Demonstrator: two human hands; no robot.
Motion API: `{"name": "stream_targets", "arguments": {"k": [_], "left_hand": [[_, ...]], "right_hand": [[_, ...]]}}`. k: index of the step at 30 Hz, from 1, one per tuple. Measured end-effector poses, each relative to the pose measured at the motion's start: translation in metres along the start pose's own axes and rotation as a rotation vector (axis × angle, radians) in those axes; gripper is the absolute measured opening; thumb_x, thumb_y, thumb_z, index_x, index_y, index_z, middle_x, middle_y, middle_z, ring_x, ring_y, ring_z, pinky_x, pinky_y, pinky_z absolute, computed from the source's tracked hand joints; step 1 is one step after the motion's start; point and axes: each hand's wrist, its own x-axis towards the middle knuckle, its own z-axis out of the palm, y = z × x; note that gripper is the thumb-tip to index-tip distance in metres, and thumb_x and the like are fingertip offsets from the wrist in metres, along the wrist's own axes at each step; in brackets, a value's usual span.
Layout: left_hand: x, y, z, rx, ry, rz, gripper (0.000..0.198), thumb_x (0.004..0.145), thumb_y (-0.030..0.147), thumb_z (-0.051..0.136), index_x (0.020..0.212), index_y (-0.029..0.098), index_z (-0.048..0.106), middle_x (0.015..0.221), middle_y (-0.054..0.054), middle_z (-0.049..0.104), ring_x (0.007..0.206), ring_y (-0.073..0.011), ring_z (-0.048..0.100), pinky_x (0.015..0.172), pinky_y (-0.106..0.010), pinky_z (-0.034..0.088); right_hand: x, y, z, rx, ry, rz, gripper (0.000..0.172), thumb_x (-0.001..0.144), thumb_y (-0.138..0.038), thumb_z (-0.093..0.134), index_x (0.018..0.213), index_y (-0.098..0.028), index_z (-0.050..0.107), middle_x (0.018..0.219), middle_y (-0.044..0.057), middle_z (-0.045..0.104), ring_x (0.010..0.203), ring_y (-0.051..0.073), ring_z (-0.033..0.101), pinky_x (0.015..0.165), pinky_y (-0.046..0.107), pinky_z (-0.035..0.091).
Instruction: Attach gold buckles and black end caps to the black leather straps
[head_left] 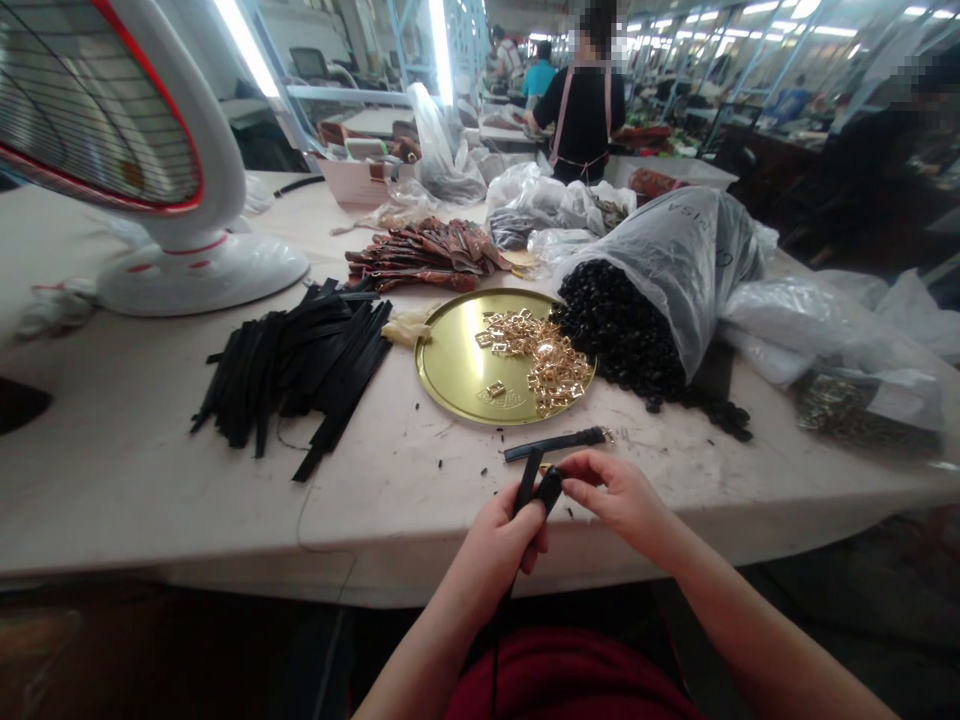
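- The fingers (581, 488) of the right hand (619, 497) pinch the upper end of a black strap (529, 482). They close on a small dark bit there, too small to name.
- The left hand (496, 548) is clenched around the same strap just below, thumb on top, steadying it.
- Both hands hover at the near edge of the bench (135, 480), with the strap just above its surface.
- The step in hand appears to be working a small fitting onto the strap's end. The next move calls for a firm hold by the left hand and fine fingertip work by the right.
- The strap's long axis runs from the lap away toward the bench. Its free end points forward and slightly right, and its tail hangs down out of the left fist.
- Just beyond lies a second strap with a gold fitting (559, 442), set crosswise.
- Farther out sit a gold tray (450, 370) of gold buckles (547, 360), a pile of black straps (300, 365) and a plastic bag of small black parts (637, 330).
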Motion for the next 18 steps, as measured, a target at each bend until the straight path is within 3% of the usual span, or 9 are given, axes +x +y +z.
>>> {"name": "stream_targets", "arguments": {"k": [3,8,18], "left_hand": [[-0.0004,0.0011,-0.0001,-0.014,0.001,-0.017,0.027,0.077,0.024,0.046,0.103,0.017,0.052,0.049,0.007,0.047,0.037,-0.0049,0.036,0.035,-0.014,0.028],[-0.0015,0.0021,-0.0003,-0.003,-0.018,-0.026,0.028,0.075,0.022,0.047,0.103,0.016,0.053,0.048,0.006,0.046,0.038,-0.0052,0.035,0.035,-0.015,0.027],[-0.0065,0.0012,-0.0051,-0.091,-0.105,-0.034,0.031,0.074,0.019,0.049,0.104,0.017,0.055,0.048,0.007,0.044,0.038,-0.0042,0.031,0.036,-0.014,0.024]], "right_hand": [[-0.0011,-0.0005,-0.0011,-0.052,0.001,-0.019,0.018,0.076,-0.025,0.056,0.092,-0.019,0.062,0.082,0.003,0.066,0.073,0.016,0.059,0.064,0.027,0.045],[-0.0019,0.0001,0.0016,-0.058,0.026,-0.001,0.017,0.077,-0.023,0.054,0.091,-0.019,0.063,0.083,0.003,0.065,0.074,0.016,0.057,0.065,0.027,0.044],[-0.0012,0.0081,-0.0022,0.407,-0.118,0.245,0.018,0.074,-0.03,0.058,0.084,-0.015,0.061,0.071,-0.001,0.055,0.062,0.01,0.047,0.061,0.024,0.04]]}}
